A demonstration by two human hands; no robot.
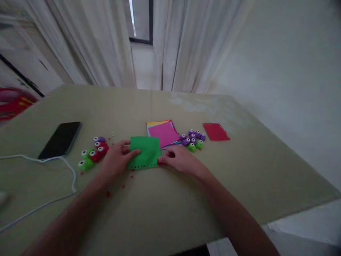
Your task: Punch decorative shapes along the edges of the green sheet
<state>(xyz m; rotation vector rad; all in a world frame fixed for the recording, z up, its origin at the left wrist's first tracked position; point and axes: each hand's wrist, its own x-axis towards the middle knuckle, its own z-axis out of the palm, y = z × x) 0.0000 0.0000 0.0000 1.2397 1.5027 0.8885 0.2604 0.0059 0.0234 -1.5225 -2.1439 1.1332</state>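
A green paper sheet (146, 151) with small holes along its near edge lies on the table (170, 199). My left hand (117, 158) grips its left edge, thumb on top. My right hand (178, 160) is closed at the sheet's lower right corner, fingers round a small red object that I cannot name. Behind the sheet sits a stack of coloured papers (163, 133) with a pink one on top.
Small green, red and purple punches (93, 151) cluster at the left, purple and green ones (194, 138) at the right. A red punched sheet (215, 131) lies far right. A black phone (60, 139) with a white cable (69, 174) sits left. Paper dots litter the tabletop.
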